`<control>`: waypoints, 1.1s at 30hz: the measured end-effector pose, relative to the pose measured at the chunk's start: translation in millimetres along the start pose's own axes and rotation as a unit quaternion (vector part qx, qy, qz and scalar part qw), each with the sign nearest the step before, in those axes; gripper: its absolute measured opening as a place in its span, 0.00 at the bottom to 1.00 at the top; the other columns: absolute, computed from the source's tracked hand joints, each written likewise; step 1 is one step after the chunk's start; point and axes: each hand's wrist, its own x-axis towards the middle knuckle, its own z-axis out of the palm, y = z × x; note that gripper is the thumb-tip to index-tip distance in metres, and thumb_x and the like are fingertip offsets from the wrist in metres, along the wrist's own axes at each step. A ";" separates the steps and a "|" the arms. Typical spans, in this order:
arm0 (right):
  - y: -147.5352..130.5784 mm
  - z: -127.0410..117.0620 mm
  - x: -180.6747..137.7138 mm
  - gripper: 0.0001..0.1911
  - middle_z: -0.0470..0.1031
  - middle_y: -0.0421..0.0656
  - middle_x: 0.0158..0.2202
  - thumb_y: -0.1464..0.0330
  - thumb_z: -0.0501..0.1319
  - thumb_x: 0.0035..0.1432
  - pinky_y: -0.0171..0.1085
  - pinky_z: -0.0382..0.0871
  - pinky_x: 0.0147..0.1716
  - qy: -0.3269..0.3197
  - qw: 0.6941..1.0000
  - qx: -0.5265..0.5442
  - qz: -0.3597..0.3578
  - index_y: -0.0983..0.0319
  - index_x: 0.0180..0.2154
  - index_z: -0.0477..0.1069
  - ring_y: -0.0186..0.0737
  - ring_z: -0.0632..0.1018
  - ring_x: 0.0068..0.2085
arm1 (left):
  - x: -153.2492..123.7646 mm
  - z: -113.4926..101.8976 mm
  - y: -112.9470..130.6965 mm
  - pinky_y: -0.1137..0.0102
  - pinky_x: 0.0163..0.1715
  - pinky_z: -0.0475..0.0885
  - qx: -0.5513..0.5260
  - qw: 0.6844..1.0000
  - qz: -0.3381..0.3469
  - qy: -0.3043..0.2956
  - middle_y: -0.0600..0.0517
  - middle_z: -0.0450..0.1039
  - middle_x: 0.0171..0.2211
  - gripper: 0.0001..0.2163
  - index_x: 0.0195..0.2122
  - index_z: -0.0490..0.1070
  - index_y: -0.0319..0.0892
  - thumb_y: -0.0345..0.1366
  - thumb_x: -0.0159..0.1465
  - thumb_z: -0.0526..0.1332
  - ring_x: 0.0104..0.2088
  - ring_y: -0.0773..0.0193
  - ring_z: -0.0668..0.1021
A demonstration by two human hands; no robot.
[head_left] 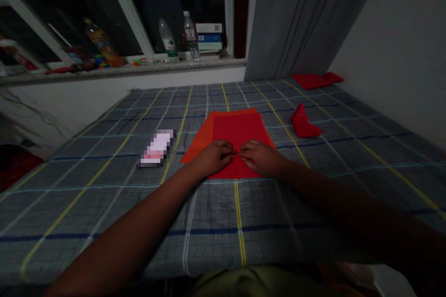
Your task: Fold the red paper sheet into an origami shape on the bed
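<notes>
A sheet of red paper [235, 127] lies flat in front of me, on top of an orange sheet [198, 144] that shows past its left, top and right edges. My left hand [216, 158] and my right hand [263, 158] meet over the middle of the red sheet. The fingers of both are closed in a pinch on the paper there, fingertips almost touching. What exactly lies between the tips is too small to make out. To the right stands a folded red paper shape [304, 123] with pointed ends, apart from my hands.
A checked cloth [121, 213] covers the table. A phone [158, 148] with a blurred screen lies left of the papers. More red paper [310, 81] is at the far right corner. Bottles [169, 41] and stacked boxes [209, 37] stand on the windowsill behind.
</notes>
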 end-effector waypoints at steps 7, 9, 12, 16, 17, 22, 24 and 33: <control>0.0 -3.9 1.1 0.12 0.77 0.51 0.45 0.73 0.58 0.64 0.43 0.68 0.52 -0.018 1.000 0.008 0.008 0.66 0.44 0.79 0.45 0.74 0.48 | -5.4 -13.9 8.2 0.63 0.57 0.68 0.049 0.997 0.013 -0.062 0.44 0.74 0.53 0.14 0.52 0.76 0.41 0.34 0.69 0.56 0.53 0.59 0.75; 0.0 -4.6 0.5 0.13 0.77 0.50 0.46 0.72 0.57 0.65 0.43 0.68 0.52 -0.017 1.000 0.007 0.007 0.66 0.45 0.79 0.45 0.74 0.48 | -6.0 -16.6 10.5 0.63 0.58 0.68 0.063 0.995 0.011 -0.078 0.44 0.73 0.54 0.15 0.53 0.76 0.41 0.35 0.69 0.56 0.54 0.58 0.75; 0.3 -5.0 -0.4 0.14 0.77 0.50 0.47 0.72 0.57 0.65 0.43 0.67 0.53 -0.016 1.000 -0.004 0.001 0.66 0.46 0.79 0.45 0.75 0.48 | -6.1 -18.8 12.6 0.64 0.58 0.68 0.079 0.993 0.013 -0.093 0.43 0.73 0.55 0.15 0.53 0.76 0.41 0.36 0.70 0.54 0.55 0.58 0.75; -0.7 -6.8 -0.4 0.15 0.77 0.50 0.48 0.71 0.56 0.65 0.43 0.67 0.53 -0.034 0.999 -0.032 0.005 0.64 0.49 0.78 0.46 0.75 0.49 | -6.1 -20.0 14.3 0.65 0.59 0.67 0.094 0.990 0.011 -0.104 0.43 0.72 0.56 0.17 0.55 0.75 0.40 0.37 0.71 0.53 0.55 0.58 0.75; -1.5 -7.8 -0.3 0.15 0.77 0.50 0.49 0.71 0.56 0.65 0.44 0.67 0.52 -0.042 0.998 -0.042 0.010 0.64 0.49 0.78 0.46 0.74 0.49 | -6.4 -20.3 15.0 0.65 0.59 0.67 0.098 0.989 0.008 -0.107 0.43 0.72 0.56 0.17 0.55 0.75 0.41 0.38 0.71 0.53 0.56 0.58 0.75; -9.0 -15.4 -2.4 0.17 0.75 0.50 0.54 0.63 0.55 0.67 0.47 0.64 0.52 -0.072 0.993 -0.085 0.035 0.60 0.51 0.77 0.50 0.72 0.52 | -9.6 -22.5 19.7 0.64 0.59 0.67 0.132 0.982 -0.003 -0.138 0.44 0.70 0.59 0.18 0.57 0.73 0.43 0.39 0.71 0.51 0.58 0.57 0.73; -12.9 -19.2 -3.7 0.19 0.73 0.50 0.56 0.59 0.55 0.68 0.49 0.63 0.52 -0.083 0.991 -0.095 0.046 0.58 0.53 0.76 0.52 0.70 0.54 | -11.1 -22.8 20.1 0.64 0.58 0.67 0.142 0.979 -0.007 -0.148 0.45 0.68 0.61 0.18 0.59 0.72 0.44 0.39 0.71 0.51 0.58 0.57 0.73; -28.8 -37.3 -8.7 0.18 0.70 0.49 0.61 0.59 0.54 0.67 0.54 0.62 0.49 -0.142 0.971 -0.161 0.106 0.55 0.52 0.76 0.59 0.67 0.58 | -13.0 -23.2 15.8 0.66 0.58 0.66 0.138 0.977 -0.015 -0.164 0.47 0.64 0.64 0.19 0.61 0.69 0.47 0.39 0.71 0.51 0.60 0.58 0.71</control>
